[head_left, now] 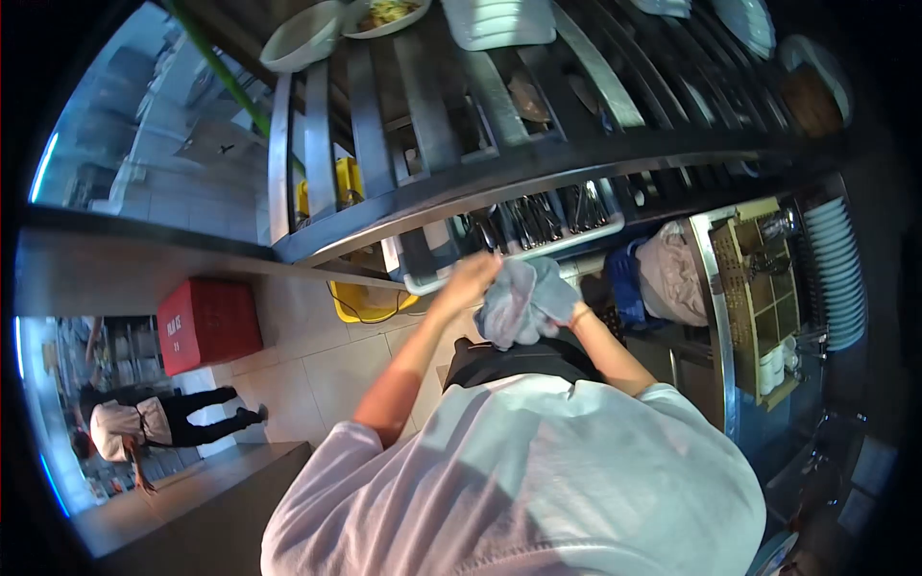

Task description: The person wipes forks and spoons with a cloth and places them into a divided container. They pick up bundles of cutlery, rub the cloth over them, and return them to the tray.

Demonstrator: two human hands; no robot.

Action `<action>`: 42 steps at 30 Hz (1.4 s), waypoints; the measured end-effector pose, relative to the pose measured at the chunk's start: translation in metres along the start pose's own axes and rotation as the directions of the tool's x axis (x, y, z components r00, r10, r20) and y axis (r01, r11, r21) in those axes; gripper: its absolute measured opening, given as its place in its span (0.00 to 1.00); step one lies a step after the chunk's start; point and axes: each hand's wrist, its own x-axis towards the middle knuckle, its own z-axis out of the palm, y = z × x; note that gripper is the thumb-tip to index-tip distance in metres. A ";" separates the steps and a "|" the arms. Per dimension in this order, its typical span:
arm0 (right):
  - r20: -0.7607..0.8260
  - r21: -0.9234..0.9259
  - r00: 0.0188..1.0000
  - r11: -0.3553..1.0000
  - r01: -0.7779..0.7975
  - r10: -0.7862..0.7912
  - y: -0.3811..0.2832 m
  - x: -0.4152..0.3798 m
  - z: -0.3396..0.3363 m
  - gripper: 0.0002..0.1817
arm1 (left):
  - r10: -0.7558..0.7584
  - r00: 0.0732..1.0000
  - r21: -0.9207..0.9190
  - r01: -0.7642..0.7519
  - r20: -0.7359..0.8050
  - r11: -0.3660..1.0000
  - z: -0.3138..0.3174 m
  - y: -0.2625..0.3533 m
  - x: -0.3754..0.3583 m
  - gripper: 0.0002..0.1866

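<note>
A crumpled grey-blue cloth hangs in front of my waist. It is gripped by my right hand, whose fingers are mostly hidden in its folds. My left hand is closed beside the cloth's left edge; whatever it may hold is too small to make out. Just beyond both hands sits a white-rimmed tray with compartments, under the slatted rack. Bundles of metal cutlery lie in its sections.
Above the tray, a slatted metal rack carries bowls and stacked white dishes. To the right are a divided crate and stacked plates. A yellow tub, a red box and another person are leftward.
</note>
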 end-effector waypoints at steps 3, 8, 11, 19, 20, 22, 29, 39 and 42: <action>0.259 -0.643 0.959 0.720 0.261 -0.117 -0.003 -0.058 -0.027 0.10 | -0.025 0.966 0.398 0.129 -0.257 0.908 -0.019 0.010 0.088 0.16; -0.005 -0.203 0.987 0.967 -0.157 0.159 0.014 -0.115 -0.053 0.10 | 0.470 0.862 0.816 -0.130 -0.188 0.563 -0.018 -0.062 0.206 0.17; -0.039 -0.078 0.962 0.959 -0.273 0.270 0.020 -0.143 -0.059 0.10 | 0.247 0.937 0.817 0.065 -0.248 0.572 -0.019 -0.045 0.226 0.18; -0.064 0.102 0.934 0.933 -0.344 0.351 0.042 -0.163 -0.066 0.10 | 0.141 0.886 0.740 0.271 -0.441 0.616 -0.061 -0.025 0.193 0.21; -0.073 0.116 0.931 0.931 -0.347 0.357 0.043 -0.162 -0.065 0.10 | 0.141 0.874 0.727 0.287 -0.466 0.623 -0.069 -0.022 0.187 0.21; -0.091 0.133 0.927 0.927 -0.351 0.364 0.044 -0.157 -0.064 0.10 | 0.153 0.850 0.708 0.304 -0.504 0.638 -0.087 -0.013 0.181 0.22; -0.237 0.121 0.862 0.894 -0.431 0.448 -0.008 -0.144 -0.059 0.10 | 0.165 0.854 0.698 0.276 -0.494 0.661 -0.132 -0.030 0.174 0.25; -0.279 -0.557 0.867 0.667 -0.496 0.412 -0.147 -0.170 -0.033 0.20 | 0.159 0.969 0.859 -0.243 0.191 0.450 -0.085 -0.168 0.078 0.14; -0.277 -0.714 0.894 0.546 -0.437 0.353 -0.168 -0.174 -0.042 0.21 | 0.216 0.927 0.887 -0.359 0.305 0.289 -0.097 -0.102 0.037 0.11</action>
